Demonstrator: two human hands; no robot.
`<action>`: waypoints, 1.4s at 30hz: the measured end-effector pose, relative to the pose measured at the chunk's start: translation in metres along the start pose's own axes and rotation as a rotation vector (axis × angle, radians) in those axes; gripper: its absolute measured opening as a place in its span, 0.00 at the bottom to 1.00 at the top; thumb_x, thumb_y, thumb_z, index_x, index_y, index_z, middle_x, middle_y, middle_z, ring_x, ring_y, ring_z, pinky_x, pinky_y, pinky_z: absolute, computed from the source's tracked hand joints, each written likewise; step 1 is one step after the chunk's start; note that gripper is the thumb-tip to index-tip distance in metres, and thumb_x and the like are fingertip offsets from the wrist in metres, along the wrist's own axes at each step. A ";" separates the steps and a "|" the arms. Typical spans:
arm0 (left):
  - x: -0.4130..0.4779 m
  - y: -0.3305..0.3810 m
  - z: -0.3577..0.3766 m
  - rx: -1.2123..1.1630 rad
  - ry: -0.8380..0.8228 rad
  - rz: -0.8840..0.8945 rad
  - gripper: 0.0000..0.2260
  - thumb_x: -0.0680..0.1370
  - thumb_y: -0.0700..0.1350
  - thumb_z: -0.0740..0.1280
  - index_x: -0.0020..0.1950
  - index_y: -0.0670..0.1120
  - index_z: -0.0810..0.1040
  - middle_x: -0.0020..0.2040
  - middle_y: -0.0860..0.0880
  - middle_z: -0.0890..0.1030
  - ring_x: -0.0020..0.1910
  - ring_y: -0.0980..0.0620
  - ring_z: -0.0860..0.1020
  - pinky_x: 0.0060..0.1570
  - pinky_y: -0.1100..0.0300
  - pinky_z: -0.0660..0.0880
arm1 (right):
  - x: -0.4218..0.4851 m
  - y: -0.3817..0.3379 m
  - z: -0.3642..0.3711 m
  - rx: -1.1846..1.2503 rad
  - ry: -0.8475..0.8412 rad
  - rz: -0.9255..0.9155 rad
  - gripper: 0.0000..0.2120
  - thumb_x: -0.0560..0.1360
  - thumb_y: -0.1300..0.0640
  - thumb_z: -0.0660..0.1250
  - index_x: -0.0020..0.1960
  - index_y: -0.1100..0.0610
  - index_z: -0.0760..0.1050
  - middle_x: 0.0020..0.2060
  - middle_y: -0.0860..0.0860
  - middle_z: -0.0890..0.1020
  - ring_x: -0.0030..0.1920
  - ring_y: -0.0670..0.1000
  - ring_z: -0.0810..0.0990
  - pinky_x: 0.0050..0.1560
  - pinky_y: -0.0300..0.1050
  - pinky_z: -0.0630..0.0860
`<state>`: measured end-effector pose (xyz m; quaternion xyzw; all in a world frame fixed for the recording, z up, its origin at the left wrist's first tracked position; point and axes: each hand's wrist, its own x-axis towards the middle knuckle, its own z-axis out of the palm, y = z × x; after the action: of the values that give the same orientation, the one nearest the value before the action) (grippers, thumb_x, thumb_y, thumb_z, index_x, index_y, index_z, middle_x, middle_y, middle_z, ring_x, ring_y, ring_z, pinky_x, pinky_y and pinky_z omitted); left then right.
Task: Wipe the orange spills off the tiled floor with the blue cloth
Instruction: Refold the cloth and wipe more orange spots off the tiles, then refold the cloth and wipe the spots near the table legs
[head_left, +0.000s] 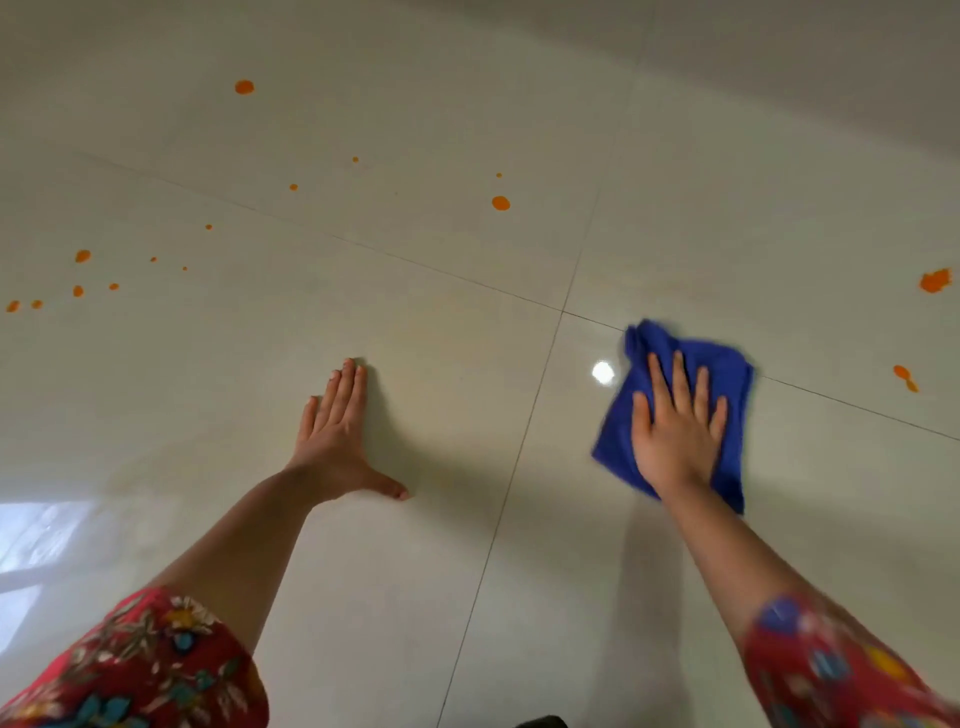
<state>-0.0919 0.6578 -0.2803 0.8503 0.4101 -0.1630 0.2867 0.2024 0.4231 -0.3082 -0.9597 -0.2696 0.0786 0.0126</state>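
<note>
A blue cloth (727, 374) lies crumpled on the glossy cream tiled floor (467, 519). My right hand (675, 426) presses flat on top of it, fingers spread. Flat on the bare tile to the left rests my left hand (337, 431), palm down and holding nothing. Orange spills dot the floor: a round drop (501, 203) ahead at centre, another drop (244, 87) far at the upper left, a scatter of small spots (82, 255) at the left edge, a splash (935, 281) at the far right, and a smear (904, 375) right of the cloth.
Dark grout lines (562, 312) cross just left of the cloth. A bright light glare (602, 372) reflects on the tile beside the cloth. A window reflection (47, 540) shines at the lower left. Red floral sleeves (156, 670) cover both upper arms.
</note>
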 end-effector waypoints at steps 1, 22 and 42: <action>0.001 0.000 -0.003 0.014 0.001 -0.011 0.73 0.49 0.69 0.77 0.76 0.48 0.31 0.76 0.53 0.30 0.74 0.55 0.31 0.74 0.51 0.37 | 0.019 -0.022 -0.002 0.039 -0.001 0.031 0.27 0.79 0.41 0.45 0.78 0.45 0.52 0.78 0.47 0.55 0.78 0.56 0.52 0.74 0.63 0.49; -0.032 0.147 0.035 -0.461 0.113 -0.114 0.19 0.78 0.46 0.65 0.69 0.53 0.71 0.66 0.48 0.76 0.65 0.50 0.74 0.59 0.59 0.70 | -0.021 -0.022 0.015 0.084 0.005 -0.368 0.26 0.80 0.44 0.47 0.77 0.47 0.56 0.77 0.47 0.59 0.77 0.55 0.55 0.75 0.59 0.50; -0.037 0.234 -0.060 -0.081 -0.270 0.061 0.16 0.79 0.46 0.64 0.66 0.43 0.75 0.64 0.45 0.76 0.63 0.47 0.74 0.60 0.59 0.68 | -0.046 0.000 -0.009 0.720 -0.140 -0.251 0.19 0.83 0.51 0.49 0.70 0.52 0.69 0.70 0.49 0.72 0.72 0.54 0.67 0.75 0.52 0.56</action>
<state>0.0731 0.5556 -0.1314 0.8205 0.3480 -0.2503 0.3782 0.1652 0.3999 -0.2931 -0.8458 -0.3401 0.2312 0.3398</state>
